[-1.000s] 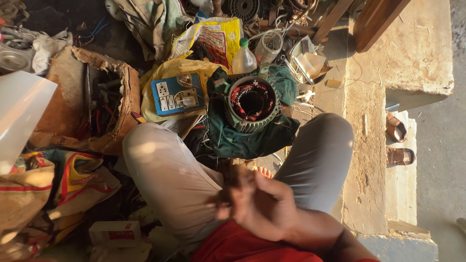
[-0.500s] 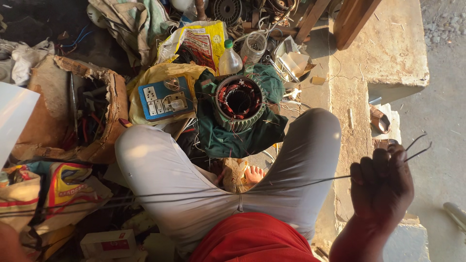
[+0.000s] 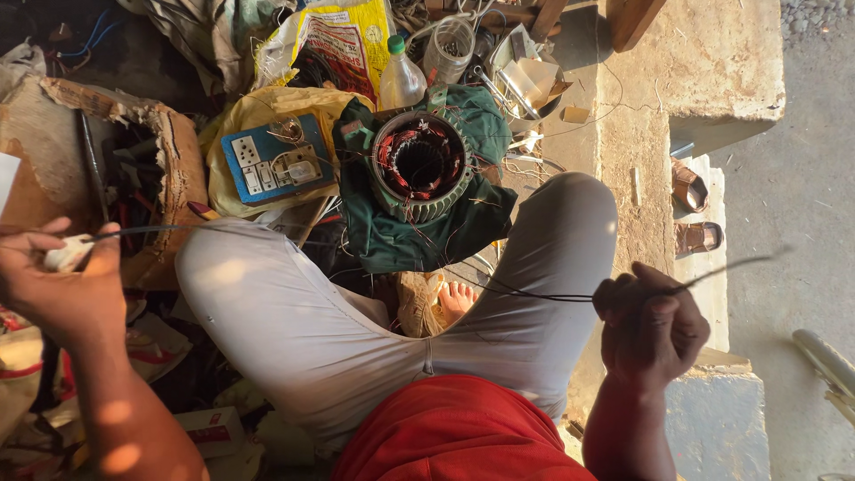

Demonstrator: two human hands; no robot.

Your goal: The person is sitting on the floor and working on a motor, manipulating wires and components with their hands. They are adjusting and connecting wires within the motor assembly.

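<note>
I sit cross-legged in light trousers and a red shirt. My right hand is closed in a fist on a bundle of thin dark wire that runs across my lap and sticks out past the fist to the right. My left hand, at the far left, pinches a small white piece together with the other end of the wire. In front of my knees a round motor stator with copper windings rests on a green cloth.
A blue socket board lies on a yellow bag left of the stator. A plastic bottle and a printed bag stand behind it. A torn cardboard box holds tools at left. Sandals lie on the concrete step at right.
My hands were together over my lap; they have pulled apart, right hand to the right, left hand far left, drawing the wire taut between them. The camera tilted slightly.
</note>
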